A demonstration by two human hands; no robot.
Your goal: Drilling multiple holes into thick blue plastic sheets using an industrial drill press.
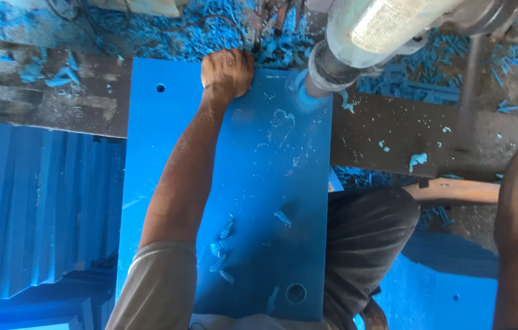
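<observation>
Blue plate (271, 201) lies flat on the bench (51, 104) under the drill (356, 43), left hand (227, 73) on its far edge.

Plate: long side runs away from the camera, near end over the person's lap; holes show at the far left corner and near the bottom edge. Drill bit meets the plate at its far right corner, blue swarf curled round the contact point. Left arm reaches straight out across the plate, hand clenched over the far edge, knuckles up, gripping the plate. Right hand is out of view; only the bare upper arm shows at the right frame edge, so its state cannot be told. Loose shavings (222, 244) lie on the plate near the sleeve. Stacked blue plates (33, 208) stand to the left. More swarf litters the bench behind.
</observation>
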